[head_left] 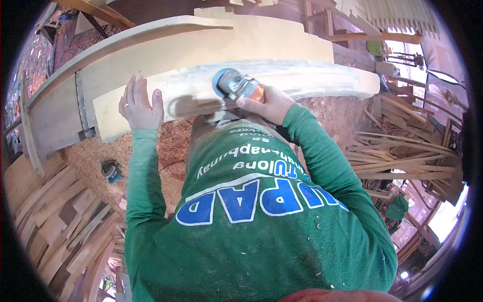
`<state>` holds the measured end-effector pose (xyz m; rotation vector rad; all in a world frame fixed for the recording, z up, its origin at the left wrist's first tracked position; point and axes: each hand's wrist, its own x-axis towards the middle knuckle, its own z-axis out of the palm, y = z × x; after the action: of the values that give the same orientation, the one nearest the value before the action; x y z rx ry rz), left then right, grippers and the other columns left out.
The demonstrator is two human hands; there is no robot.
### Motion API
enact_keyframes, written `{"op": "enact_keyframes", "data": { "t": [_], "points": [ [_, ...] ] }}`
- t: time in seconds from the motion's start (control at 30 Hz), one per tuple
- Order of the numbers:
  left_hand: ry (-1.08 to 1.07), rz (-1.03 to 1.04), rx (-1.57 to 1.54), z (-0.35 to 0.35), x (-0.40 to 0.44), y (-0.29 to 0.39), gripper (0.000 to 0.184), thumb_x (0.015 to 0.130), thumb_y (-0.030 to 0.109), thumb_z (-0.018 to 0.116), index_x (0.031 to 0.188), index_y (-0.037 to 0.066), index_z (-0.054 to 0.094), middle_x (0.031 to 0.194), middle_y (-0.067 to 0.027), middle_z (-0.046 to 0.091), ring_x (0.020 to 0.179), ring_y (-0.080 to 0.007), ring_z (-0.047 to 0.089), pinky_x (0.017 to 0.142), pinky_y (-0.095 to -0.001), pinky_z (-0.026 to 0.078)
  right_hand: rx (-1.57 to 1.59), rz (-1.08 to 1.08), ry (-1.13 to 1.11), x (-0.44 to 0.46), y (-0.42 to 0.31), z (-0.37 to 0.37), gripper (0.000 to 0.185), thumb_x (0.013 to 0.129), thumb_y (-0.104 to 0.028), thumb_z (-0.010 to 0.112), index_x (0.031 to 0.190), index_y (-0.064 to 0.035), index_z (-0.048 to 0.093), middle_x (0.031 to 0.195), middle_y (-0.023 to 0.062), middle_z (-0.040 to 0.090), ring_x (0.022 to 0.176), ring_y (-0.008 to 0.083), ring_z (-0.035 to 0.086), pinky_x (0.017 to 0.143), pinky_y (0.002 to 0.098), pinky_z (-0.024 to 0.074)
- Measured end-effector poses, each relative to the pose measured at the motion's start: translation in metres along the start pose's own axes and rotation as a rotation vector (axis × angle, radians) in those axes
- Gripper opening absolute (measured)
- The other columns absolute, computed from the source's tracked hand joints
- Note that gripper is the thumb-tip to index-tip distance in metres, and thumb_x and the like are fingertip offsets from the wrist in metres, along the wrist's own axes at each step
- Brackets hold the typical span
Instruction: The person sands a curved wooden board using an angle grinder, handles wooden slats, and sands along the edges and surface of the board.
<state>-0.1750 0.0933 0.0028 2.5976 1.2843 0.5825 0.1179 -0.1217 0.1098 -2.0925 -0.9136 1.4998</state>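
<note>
My right hand point(269, 104) is wrapped round the orange body of an angle grinder point(241, 86), which has a grey metal head and a blue-edged disc. The disc is tilted over the middle of a long, pale, curved wooden board point(322, 80), and a round shadow falls on the wood to its left. Whether the disc touches the wood I cannot tell. Near the board's left end lies my left hand point(141, 105), fingers stretched out and a ring on one of them, holding nothing.
Behind the board, a wider wooden piece point(191, 43) rests on the workbench point(58, 113). Wood shavings point(168, 138) cover the floor, where a small blue tool point(111, 172) lies. Wood offcuts point(65, 216) are heaped at left, thin strips point(407, 156) at right.
</note>
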Motion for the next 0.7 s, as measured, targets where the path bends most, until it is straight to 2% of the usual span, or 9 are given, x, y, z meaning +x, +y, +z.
{"op": "enact_keyframes", "data": {
  "t": [0.03,0.13,0.23,0.33,0.43,0.53,0.7],
  "points": [
    [0.004,0.003,-0.018,0.0,0.0,0.0,0.061,0.095,0.047,0.064,0.143,0.009,0.059,0.155,-0.0143,0.051,0.144,-0.0333,0.045,0.119,-0.056,0.024,0.0,-0.005,-0.046,0.003,-0.009,0.005,0.08,0.085,-0.068,0.073,0.126,0.0001,0.068,0.11,0.0193,0.075,0.103,0.0309,0.072,0.097,0.0405,0.0533],
    [0.007,0.039,-0.087,0.005,0.01,0.012,0.059,0.095,0.043,0.065,0.141,0.007,0.06,0.153,-0.015,0.053,0.142,-0.0333,0.047,0.119,-0.0521,0.027,-0.175,-0.025,-0.03,0.013,-0.03,0.023,0.087,0.084,-0.071,0.073,0.13,0.0022,0.065,0.116,0.0242,0.073,0.111,0.0364,0.071,0.101,0.0422,0.0524],
    [0.04,0.091,-0.12,0.006,0.018,0.022,0.055,0.095,0.038,0.067,0.139,0.006,0.061,0.149,-0.0149,0.057,0.138,-0.0333,0.05,0.115,-0.0493,0.033,-0.223,-0.025,-0.03,0.012,-0.038,0.023,0.089,0.083,-0.073,0.072,0.132,0.0016,0.063,0.119,0.0277,0.071,0.117,0.0407,0.068,0.103,0.0434,0.0516],
    [0.007,0.112,-0.191,0.01,0.018,0.036,0.052,0.093,0.036,0.07,0.136,0.008,0.063,0.141,-0.0149,0.061,0.131,-0.0334,0.055,0.109,-0.0506,0.04,-0.178,0.056,0.025,0.0,-0.018,0.01,0.087,0.084,-0.072,0.072,0.132,-0.0007,0.065,0.118,0.0272,0.072,0.117,0.0408,0.068,0.103,0.043,0.0519],
    [-0.139,0.225,-0.233,0.015,0.015,0.06,0.051,0.091,0.037,0.073,0.133,0.01,0.066,0.132,-0.0137,0.064,0.123,-0.0326,0.058,0.104,-0.0519,0.043,0.023,0.034,0.126,-0.021,0.018,-0.015,0.081,0.086,-0.068,0.071,0.133,-0.0019,0.065,0.116,0.024,0.074,0.114,0.0363,0.07,0.102,0.0406,0.0518],
    [-0.17,0.402,-0.168,0.026,0.007,0.095,0.054,0.087,0.04,0.077,0.132,0.012,0.067,0.128,-0.0127,0.064,0.119,-0.0316,0.06,0.104,-0.0516,0.042,0.151,0.034,0.251,-0.031,0.07,-0.034,0.078,0.088,-0.063,0.071,0.134,-0.0009,0.065,0.118,0.0205,0.074,0.114,0.0307,0.07,0.103,0.0389,0.0514],
    [-0.376,0.39,-0.192,0.033,0.004,0.147,0.07,0.078,0.046,0.084,0.137,0.014,0.065,0.128,-0.0096,0.063,0.122,-0.0303,0.056,0.11,-0.0499,0.034,0.339,0.151,0.352,-0.054,0.093,-0.075,0.073,0.089,-0.053,0.077,0.134,0.0027,0.064,0.121,0.0152,0.074,0.115,0.0235,0.069,0.102,0.0362,0.0506]
  ]
}}
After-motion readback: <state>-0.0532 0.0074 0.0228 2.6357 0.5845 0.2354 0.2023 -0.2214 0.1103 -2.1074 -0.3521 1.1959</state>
